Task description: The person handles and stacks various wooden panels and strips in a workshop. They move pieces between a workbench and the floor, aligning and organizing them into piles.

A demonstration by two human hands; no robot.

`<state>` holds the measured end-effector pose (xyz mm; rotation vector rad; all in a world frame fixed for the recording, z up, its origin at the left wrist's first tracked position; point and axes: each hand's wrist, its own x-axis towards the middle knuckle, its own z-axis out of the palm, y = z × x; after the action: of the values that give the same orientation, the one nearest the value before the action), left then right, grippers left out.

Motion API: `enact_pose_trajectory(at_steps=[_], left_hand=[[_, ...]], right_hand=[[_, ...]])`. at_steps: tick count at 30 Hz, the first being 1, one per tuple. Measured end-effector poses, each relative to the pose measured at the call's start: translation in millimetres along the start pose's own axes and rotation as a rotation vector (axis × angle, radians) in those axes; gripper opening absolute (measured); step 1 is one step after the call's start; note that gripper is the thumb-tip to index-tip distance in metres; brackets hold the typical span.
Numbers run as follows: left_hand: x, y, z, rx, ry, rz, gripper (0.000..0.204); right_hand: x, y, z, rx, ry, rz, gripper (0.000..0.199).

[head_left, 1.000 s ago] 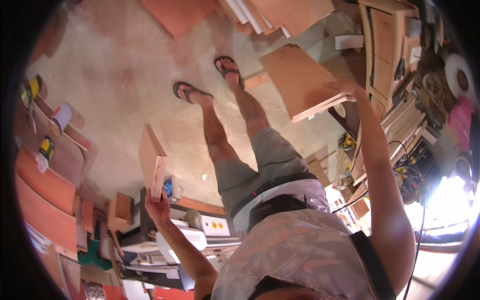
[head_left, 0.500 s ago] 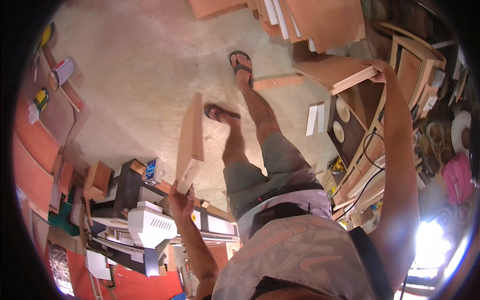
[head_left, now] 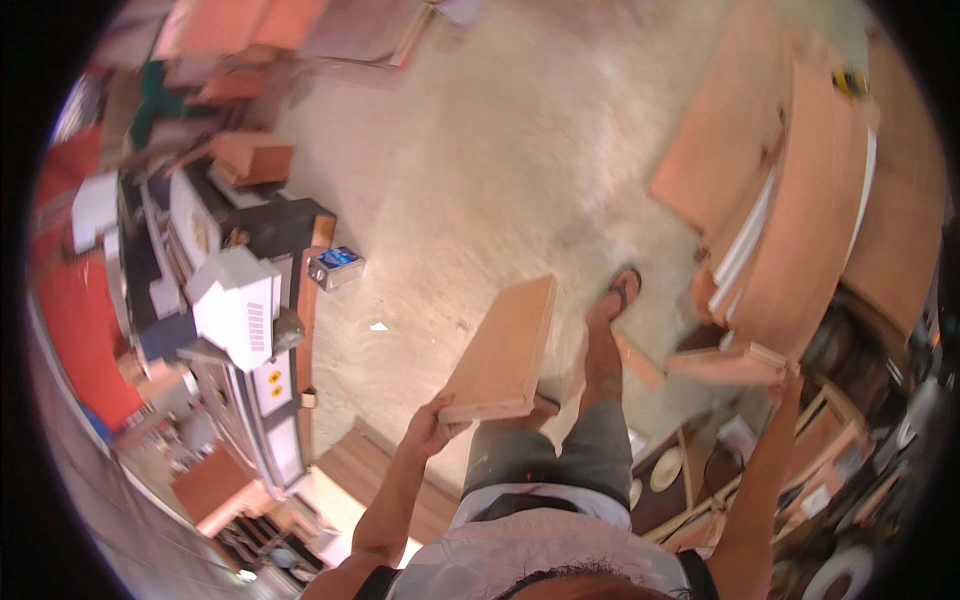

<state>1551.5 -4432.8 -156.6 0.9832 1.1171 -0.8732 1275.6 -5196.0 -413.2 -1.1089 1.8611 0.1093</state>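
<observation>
Concrete floor. Left of the plywood stack: wooden panel, end pinched in left hand. Beside its near end: second panel, end pinched in right hand. Risk: one-ended grips may let panels tip.

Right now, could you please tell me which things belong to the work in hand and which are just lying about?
In hand:
- Left flat wood, left hand
- Right flat wood, right hand

Apparently lying about:
- Blue-topped container
- White scrap
- Wooden sheets
</observation>
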Motion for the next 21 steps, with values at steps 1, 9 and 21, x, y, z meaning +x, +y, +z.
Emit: enact_pose_trajectory(at_steps=[1, 9, 21], left_hand=[[-18, -12, -20, -0.066, -0.008, 0.045, 0.042], [-59, -155, -238, -0.294, 0.025, 0.369, 0.042], [-149, -358, -405, -1.695, 0.524, 0.421, 0.042]], right_hand=[[-12, 13, 24, -0.104, 0.009, -0.113, 0.028], [-200, 25, 180, -0.892, -0.608, -0.792, 0.040], [-684, 123, 390, -1.519, -1.080, -0.931, 0.035]])
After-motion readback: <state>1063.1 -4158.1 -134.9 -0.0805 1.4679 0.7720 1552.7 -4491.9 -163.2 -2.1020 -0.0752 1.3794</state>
